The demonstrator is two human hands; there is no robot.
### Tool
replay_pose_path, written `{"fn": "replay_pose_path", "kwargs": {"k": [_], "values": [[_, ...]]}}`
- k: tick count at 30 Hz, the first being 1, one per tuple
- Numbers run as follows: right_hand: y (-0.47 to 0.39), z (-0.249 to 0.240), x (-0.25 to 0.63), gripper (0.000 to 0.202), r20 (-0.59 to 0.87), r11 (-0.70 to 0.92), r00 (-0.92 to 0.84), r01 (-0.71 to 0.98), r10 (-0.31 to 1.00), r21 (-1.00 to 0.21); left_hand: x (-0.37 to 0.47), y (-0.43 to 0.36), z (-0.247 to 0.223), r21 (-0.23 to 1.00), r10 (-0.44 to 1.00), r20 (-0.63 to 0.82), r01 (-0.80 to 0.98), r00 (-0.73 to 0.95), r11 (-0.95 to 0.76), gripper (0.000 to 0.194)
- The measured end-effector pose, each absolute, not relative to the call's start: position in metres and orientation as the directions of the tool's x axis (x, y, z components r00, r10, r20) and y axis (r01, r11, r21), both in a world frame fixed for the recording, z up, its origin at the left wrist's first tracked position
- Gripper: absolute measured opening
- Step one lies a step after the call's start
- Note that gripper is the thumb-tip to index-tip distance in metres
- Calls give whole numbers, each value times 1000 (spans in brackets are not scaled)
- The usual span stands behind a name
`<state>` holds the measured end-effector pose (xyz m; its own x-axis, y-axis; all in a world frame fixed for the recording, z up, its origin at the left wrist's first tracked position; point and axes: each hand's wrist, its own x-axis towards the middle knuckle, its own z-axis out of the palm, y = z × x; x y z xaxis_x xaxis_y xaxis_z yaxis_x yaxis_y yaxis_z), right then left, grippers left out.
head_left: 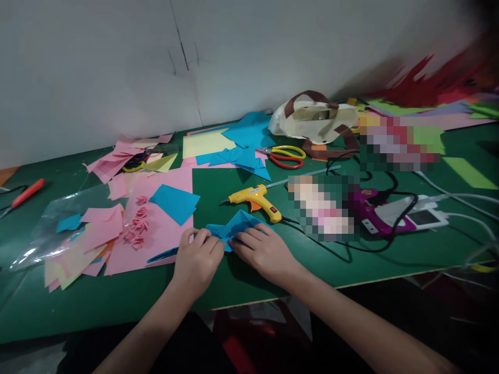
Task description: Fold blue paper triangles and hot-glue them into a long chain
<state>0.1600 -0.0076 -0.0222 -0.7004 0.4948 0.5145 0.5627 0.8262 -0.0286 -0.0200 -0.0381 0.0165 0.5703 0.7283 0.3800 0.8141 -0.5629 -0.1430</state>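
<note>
A creased sheet of blue paper (238, 223) lies near the table's front edge, partly hidden by my hands. My left hand (199, 259) grips its left side with curled fingers. On its right side, my right hand (259, 249) presses the folds with fingers bent together. A narrow folded blue piece (163, 255) sticks out beside my left wrist, on a large pink sheet (156, 182). Several small pink paper roses (139, 226) rest on that sheet, with a flat blue piece (175, 202) to their right. Just behind my hands lies a yellow glue gun (255, 200).
Red-and-yellow-handled scissors (286, 156) and a cream bag (315, 122) stand at the back. A purple power strip (385, 215) with cables is on the right. Paper scraps (101, 223) and a clear plastic bag (42, 236) lie left, near an orange-handled tool (28, 194).
</note>
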Motion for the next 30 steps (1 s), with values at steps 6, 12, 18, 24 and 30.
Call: {"fn": "replay_pose_path", "kwargs": {"k": [6, 12, 18, 24, 30], "values": [[-7, -20, 161, 25, 468, 816, -678, 540, 567, -206, -24, -34, 29, 11, 755, 507, 873, 415, -487, 20], [-2, -8, 171, 23, 554, 763, -535, 538, 638, -359, -35, -32, 22, -124, 833, 406, 926, 376, -357, 22], [28, -15, 192, 22, 460, 344, -72, 766, 885, -542, -34, -41, 24, -13, 909, 281, 949, 307, -316, 25], [44, -35, 189, 20, 341, 279, -106, 813, 934, -511, -32, -42, 29, 192, 944, 124, 926, 307, -326, 29], [37, -22, 186, 23, 371, 255, 103, 557, 923, -790, -40, -29, 19, 365, 952, 49, 882, 302, -299, 34]]}}
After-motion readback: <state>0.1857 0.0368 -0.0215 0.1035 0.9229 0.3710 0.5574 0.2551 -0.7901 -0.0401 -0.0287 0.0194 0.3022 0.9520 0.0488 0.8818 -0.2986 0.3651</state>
